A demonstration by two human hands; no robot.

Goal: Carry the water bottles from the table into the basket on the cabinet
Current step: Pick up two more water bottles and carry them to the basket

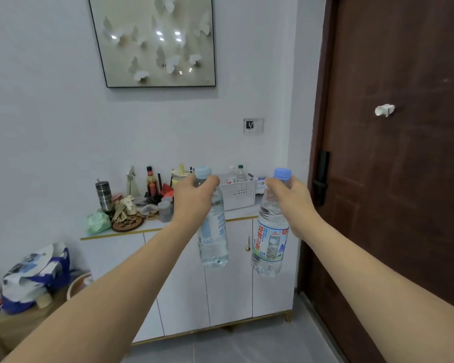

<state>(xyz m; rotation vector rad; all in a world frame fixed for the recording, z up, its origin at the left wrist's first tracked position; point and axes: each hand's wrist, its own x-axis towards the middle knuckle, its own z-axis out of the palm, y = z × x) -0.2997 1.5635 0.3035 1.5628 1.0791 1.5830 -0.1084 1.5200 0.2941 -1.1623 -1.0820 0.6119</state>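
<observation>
Two bare arms reach out from the bottom of the view, and each hand holds a water bottle up in the air in front of a white cabinet (pixel 194 279).

Over on the left, the left hand (pixel 192 197) has its grip clamped around the neck of the left bottle (pixel 212 237), just under a pale blue cap. That bottle hangs almost straight down and has a light blue label with blue letters.

Next to it, the right hand (pixel 295 197) has its grip clamped around the neck of the right bottle (pixel 270 242), just under a darker blue cap. That bottle leans a little, with its bottom swung to the left. Its label has red writing and a small mountain picture. Both bottles are see-through and full of water. They hang near each other but do not touch.

Behind the hands, a white basket (pixel 240 192) with little holes sits on the cabinet's surface, close to the right end. Some small bottles stand up inside it.

More stuff crowds the left part of that surface: a shiny metal cup (pixel 103 196), a sauce bottle (pixel 151 182) with a dark cap, a green bag (pixel 97 221) and a round brown tray (pixel 127 223).

Up on the wall hangs a picture (pixel 155 40) of white butterflies. A dark brown door (pixel 404 179) stands on the right. Blue and white bags (pixel 34 276) sit low on the left.
</observation>
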